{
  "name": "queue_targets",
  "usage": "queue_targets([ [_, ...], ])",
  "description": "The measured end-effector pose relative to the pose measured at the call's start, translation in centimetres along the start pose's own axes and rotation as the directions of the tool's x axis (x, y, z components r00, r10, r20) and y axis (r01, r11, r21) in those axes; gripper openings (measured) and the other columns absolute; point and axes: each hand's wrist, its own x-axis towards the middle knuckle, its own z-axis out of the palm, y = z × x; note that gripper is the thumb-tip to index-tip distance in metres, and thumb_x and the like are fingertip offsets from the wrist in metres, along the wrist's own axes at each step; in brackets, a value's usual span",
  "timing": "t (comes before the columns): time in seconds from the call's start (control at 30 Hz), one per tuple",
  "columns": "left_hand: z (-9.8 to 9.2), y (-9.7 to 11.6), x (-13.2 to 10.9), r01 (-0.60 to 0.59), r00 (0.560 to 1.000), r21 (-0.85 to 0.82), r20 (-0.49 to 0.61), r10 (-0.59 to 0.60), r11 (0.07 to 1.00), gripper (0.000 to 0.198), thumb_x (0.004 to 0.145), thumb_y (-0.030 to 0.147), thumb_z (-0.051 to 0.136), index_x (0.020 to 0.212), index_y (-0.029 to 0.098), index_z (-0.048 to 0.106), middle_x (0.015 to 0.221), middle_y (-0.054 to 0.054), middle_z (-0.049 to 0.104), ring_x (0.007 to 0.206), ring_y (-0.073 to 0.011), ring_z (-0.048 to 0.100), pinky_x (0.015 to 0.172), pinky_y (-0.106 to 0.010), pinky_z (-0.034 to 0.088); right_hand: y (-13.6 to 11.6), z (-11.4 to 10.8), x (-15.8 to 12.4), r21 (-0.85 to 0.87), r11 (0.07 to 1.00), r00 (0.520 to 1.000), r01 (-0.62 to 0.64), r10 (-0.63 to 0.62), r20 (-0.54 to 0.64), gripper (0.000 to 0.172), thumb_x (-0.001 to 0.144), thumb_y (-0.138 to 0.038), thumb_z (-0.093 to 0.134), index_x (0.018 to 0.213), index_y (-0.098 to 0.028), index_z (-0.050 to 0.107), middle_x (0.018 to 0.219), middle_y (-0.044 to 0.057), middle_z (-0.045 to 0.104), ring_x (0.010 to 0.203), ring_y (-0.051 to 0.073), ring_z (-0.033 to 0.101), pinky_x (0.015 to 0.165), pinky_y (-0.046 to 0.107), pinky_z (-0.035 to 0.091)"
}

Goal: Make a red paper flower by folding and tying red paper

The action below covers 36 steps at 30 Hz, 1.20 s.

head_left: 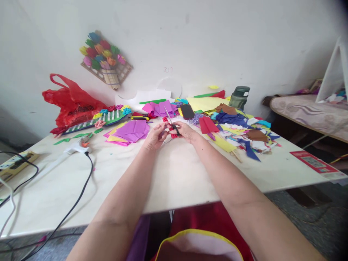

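Above the middle of the table, my left hand point(157, 136) pinches a small piece of folded red paper point(165, 119) between thumb and fingers. My right hand point(185, 132) is closed around the black handles of a pair of scissors point(168, 115), whose blades point up and away from me. More red paper shows below the handles, between my two hands. A thin dark thread seems to hang by the left fingertips. The fingers partly hide the paper, so its exact shape is unclear.
Left of my hands lie purple and yellow sheets point(133, 131), a glue gun point(78, 146) with a black cord, and a red plastic bag point(73, 101). Rightward are a phone point(187, 112), heaped paper scraps point(244, 134) and a green bottle point(239, 97). A power strip point(19, 165) sits far left.
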Motion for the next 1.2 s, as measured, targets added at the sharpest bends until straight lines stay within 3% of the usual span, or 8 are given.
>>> queue_targets([
  [0.17,-0.8,-0.6,0.5,0.036,0.990,0.162,-0.138,-0.014,0.986,0.036,0.070,0.036,0.062,0.099,0.017,0.053,0.057,0.003,0.051,0.035,-0.0029,0.032,0.033,-0.015,0.018,-0.5,-0.2,-0.3,-0.008,1.000,0.995,0.028,-0.028,-0.093,0.046,0.049,-0.019,0.076,0.088,-0.018,0.052,0.060,-0.004,0.060,0.053,0.009,0.056,0.051,0.020,0.041],
  [0.3,-1.4,-1.1,1.3,0.144,0.925,0.275,-0.380,-0.030,0.951,0.039,0.072,0.049,0.056,0.091,0.015,0.052,0.067,-0.003,0.058,0.051,-0.0104,0.053,0.047,-0.022,0.040,-0.6,-0.4,-0.2,-0.075,0.995,0.994,0.069,-0.075,-0.085,0.044,0.049,-0.017,0.075,0.086,-0.017,0.052,0.059,-0.005,0.059,0.051,0.009,0.054,0.052,0.022,0.045],
  [0.4,-1.0,-1.1,1.4,0.066,0.932,0.296,-0.359,0.047,0.953,0.039,0.070,0.049,0.057,0.086,0.014,0.056,0.085,-0.007,0.062,0.070,-0.0114,0.058,0.062,-0.022,0.044,-0.2,-0.7,0.1,-0.161,0.983,0.992,0.091,-0.104,-0.070,0.043,0.051,-0.015,0.072,0.088,-0.017,0.051,0.060,-0.005,0.059,0.052,0.009,0.054,0.052,0.023,0.046],
  [0.47,-0.3,-0.9,1.2,0.039,0.961,0.324,-0.271,0.053,0.945,0.038,0.067,0.046,0.063,0.085,0.014,0.057,0.082,-0.006,0.063,0.071,-0.0113,0.058,0.068,-0.023,0.044,0.1,-0.8,0.3,-0.264,0.960,0.991,0.093,-0.116,-0.073,0.042,0.052,-0.015,0.071,0.088,-0.017,0.052,0.061,-0.004,0.060,0.053,0.010,0.054,0.053,0.024,0.046],
  [0.57,0.8,-0.7,0.7,0.107,0.962,0.384,-0.272,0.002,0.917,0.038,0.070,0.049,0.059,0.082,0.014,0.055,0.063,-0.003,0.058,0.052,-0.0102,0.053,0.058,-0.025,0.044,0.4,-0.8,0.6,-0.428,0.897,0.985,0.106,-0.153,-0.076,0.041,0.052,-0.019,0.072,0.089,-0.017,0.054,0.065,-0.003,0.061,0.057,0.011,0.056,0.056,0.023,0.045],
  [0.73,0.9,-0.7,0.7,0.174,0.942,0.577,-0.334,0.036,0.798,0.033,0.076,0.045,0.053,0.069,0.013,0.057,0.045,0.000,0.049,0.038,-0.0076,0.037,0.042,-0.021,0.027,0.3,-0.5,0.5,-0.537,0.836,0.982,0.116,-0.178,-0.064,0.040,0.052,-0.020,0.072,0.089,-0.019,0.056,0.067,-0.003,0.063,0.059,0.013,0.057,0.056,0.023,0.044],
  [0.9,0.1,-0.5,1.0,0.184,0.942,0.570,-0.335,0.021,0.801,0.023,0.073,0.033,0.056,0.064,0.013,0.060,0.037,0.004,0.036,0.036,-0.0063,0.029,0.039,-0.021,0.018,0.1,-0.6,0.4,-0.565,0.820,0.982,0.093,-0.169,-0.084,0.037,0.054,-0.016,0.070,0.088,-0.020,0.056,0.066,-0.003,0.063,0.058,0.012,0.055,0.054,0.022,0.042],
  [1.2,-0.4,-0.3,0.7,0.172,0.972,0.517,-0.230,-0.057,0.839,0.027,0.071,0.036,0.058,0.070,0.010,0.063,0.035,0.008,0.026,0.032,-0.0035,0.017,0.037,-0.021,0.009,0.3,-0.8,0.5,-0.655,0.751,0.972,0.085,-0.208,-0.113,0.036,0.056,-0.020,0.069,0.089,-0.020,0.056,0.069,-0.003,0.064,0.061,0.013,0.056,0.056,0.022,0.041],
])
